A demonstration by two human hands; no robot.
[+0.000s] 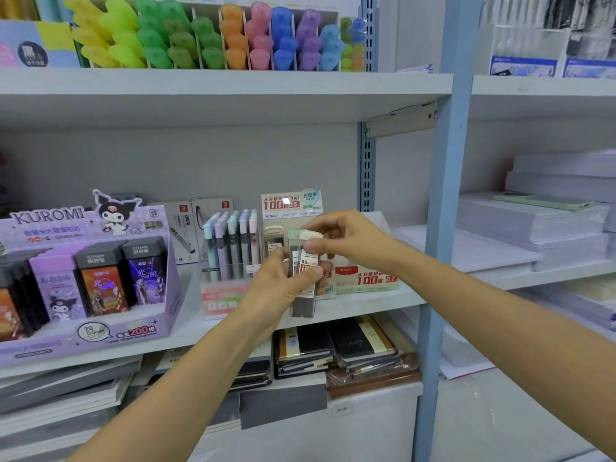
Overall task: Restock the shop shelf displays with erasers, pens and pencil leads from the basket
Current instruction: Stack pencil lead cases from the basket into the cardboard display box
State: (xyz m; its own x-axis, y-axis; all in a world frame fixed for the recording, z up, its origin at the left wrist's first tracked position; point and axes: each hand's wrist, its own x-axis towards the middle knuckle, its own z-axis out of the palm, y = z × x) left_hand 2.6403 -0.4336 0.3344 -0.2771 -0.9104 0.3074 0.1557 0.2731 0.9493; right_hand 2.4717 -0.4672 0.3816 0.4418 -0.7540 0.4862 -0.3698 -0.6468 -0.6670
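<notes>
Clear rigid plastic pencil-lead cases (305, 295), flat and slim, with pale caps and dark leads showing low inside: at least two, held upright as a pack directly in front of the white card display box (290, 205) with red "100" lettering. Grip: the left hand (276, 288) wraps the middle of the pack, thumb across the printed labels, while the right hand (350, 238) pinches the cream cap of the front case between thumb and forefinger. Handling, by judgement: light, stiff, smooth-sided and likely to slip against one another. The leads are brittle, so no dropping. Best taken by the cap or narrow edges and lowered in upright. Display box contents: one similar cream-capped case (274, 240) stands at its left side, and the rest is hidden by the hands. Just right of the box: a lower matching card box marked 0.7 (366, 278), contents not visible. Just left of the box: a pink-based holder (226, 295) packed with upright pastel pens or pencils. Further left: a purple Kuromi carton (83, 331) holding rows of dark and lilac lead tubs. Basket: not in view.
</notes>
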